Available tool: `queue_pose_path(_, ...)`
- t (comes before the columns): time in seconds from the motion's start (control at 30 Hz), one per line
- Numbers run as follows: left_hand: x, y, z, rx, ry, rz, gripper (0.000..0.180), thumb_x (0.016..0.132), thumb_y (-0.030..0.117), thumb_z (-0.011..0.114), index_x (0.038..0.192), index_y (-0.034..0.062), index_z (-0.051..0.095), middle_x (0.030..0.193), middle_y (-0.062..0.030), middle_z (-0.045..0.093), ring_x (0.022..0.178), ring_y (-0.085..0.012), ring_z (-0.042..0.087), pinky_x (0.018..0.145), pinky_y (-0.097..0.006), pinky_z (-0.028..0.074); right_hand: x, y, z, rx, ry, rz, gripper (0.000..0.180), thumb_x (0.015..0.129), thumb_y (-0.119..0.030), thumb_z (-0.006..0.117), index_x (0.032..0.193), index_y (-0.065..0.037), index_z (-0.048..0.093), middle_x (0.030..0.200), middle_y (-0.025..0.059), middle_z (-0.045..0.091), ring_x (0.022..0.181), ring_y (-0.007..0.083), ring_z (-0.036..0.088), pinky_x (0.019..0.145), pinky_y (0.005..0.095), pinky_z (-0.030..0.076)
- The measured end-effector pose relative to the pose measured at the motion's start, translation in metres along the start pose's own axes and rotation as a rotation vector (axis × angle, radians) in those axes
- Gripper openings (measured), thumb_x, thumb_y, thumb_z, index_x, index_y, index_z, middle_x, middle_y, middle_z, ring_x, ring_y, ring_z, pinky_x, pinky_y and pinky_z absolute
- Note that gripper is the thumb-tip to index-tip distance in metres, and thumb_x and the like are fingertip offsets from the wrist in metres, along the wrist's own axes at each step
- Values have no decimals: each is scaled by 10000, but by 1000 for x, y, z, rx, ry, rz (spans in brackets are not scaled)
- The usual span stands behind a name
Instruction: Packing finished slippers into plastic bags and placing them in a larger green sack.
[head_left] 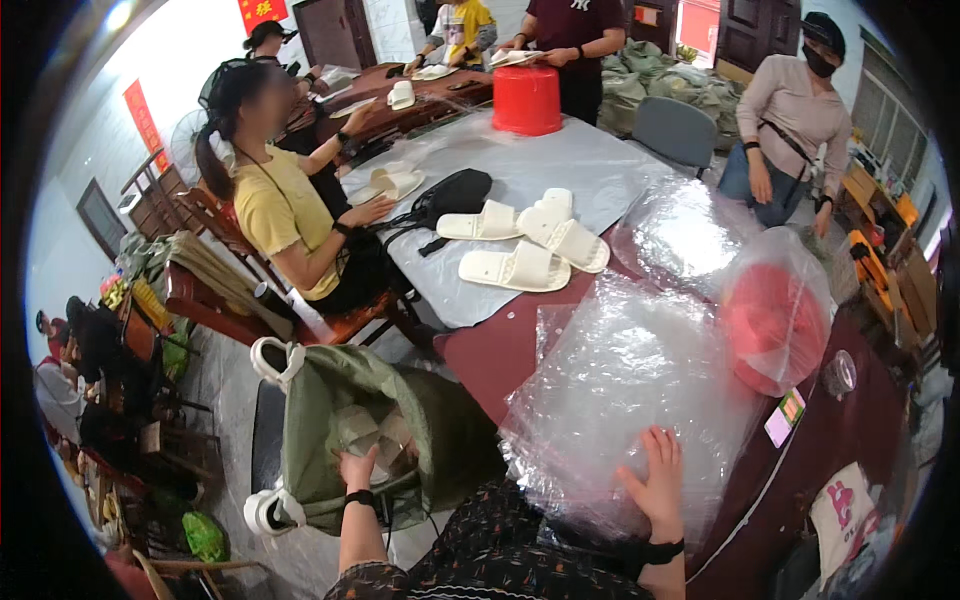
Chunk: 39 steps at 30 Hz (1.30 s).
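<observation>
My left hand (357,468) reaches into the mouth of a green woven sack (440,425), its thumb and visible fingers apart, against pale slipper-like pieces (375,430) whose exact shape is hard to make out. My right hand (655,482) lies with spread fingers on a stack of clear plastic bags (630,390) at the table's near edge. White loop-shaped pieces (277,362) sit at the sack's rim. Farther off on the table are several white slippers (515,267), beside a black bag (455,197).
A red stool (527,100) stands on the plastic-covered table (430,145). To the right are a plastic-wrapped red item (770,325), a tape roll (840,374), a phone (785,418) with a white cable and a tote bag (842,515). Other people sit or stand around; one in yellow (285,220) handles a slipper.
</observation>
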<state>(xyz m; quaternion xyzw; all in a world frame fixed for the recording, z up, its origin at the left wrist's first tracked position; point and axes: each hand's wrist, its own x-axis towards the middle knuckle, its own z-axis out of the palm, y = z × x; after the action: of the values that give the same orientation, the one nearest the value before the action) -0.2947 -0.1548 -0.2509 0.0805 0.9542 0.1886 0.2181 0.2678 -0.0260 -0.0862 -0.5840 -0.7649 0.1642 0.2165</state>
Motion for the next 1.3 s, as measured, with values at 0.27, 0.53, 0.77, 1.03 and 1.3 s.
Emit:
queue_pose_path(0.27, -122, 246, -70, -359, 35, 1045, 644, 808, 250, 781, 1340, -1, 519, 1321, -241, 546, 1200, -374, 550, 965, -430, 478, 4, -5, -6, 6, 16, -18, 740, 820, -439, 719, 1402, -45, 487, 1483, 160, 430, 1422, 410, 301, 1186, 552, 181)
queue_pose_path(0.53, -134, 458, 68, -162, -68, 1074, 942, 794, 433, 782, 1487, 6, 309, 1250, -283, 607, 1149, -430, 602, 918, -447, 517, 5, -9, -1, 9, 2, 31, 731, 815, -505, 706, 1374, -73, 519, 1478, 122, 446, 1422, 378, 315, 1188, 542, 186)
queue_pose_path(0.77, -115, 529, 109, -176, -258, 1103, 947, 728, 316, 777, 1485, 8, 297, 1078, -308, 665, 1016, -452, 649, 866, -467, 533, 6, -6, 2, 20, 4, 80, 724, 794, -496, 719, 1365, -91, 537, 1465, 116, 460, 1419, 376, 318, 1190, 535, 182)
queue_pose_path(1.03, -132, 572, 116, 19, -758, 989, 1011, 700, 197, 778, 1551, 73, 246, 1212, -186, 643, 1113, -354, 613, 915, -429, 508, 9, -5, -2, -8, 14, 89, 713, 796, -487, 730, 1367, -107, 539, 1459, 121, 467, 1416, 374, 331, 1186, 544, 182)
queue_pose_path(1.3, -140, 567, 96, -299, -973, 832, 478, 727, -17, 708, 1186, 11, 576, 1083, -93, 640, 989, -258, 637, 805, -390, 538, 2, -8, 0, -31, 12, 95, 695, 820, -489, 717, 1369, -105, 533, 1453, 117, 468, 1403, 381, 342, 1169, 554, 211)
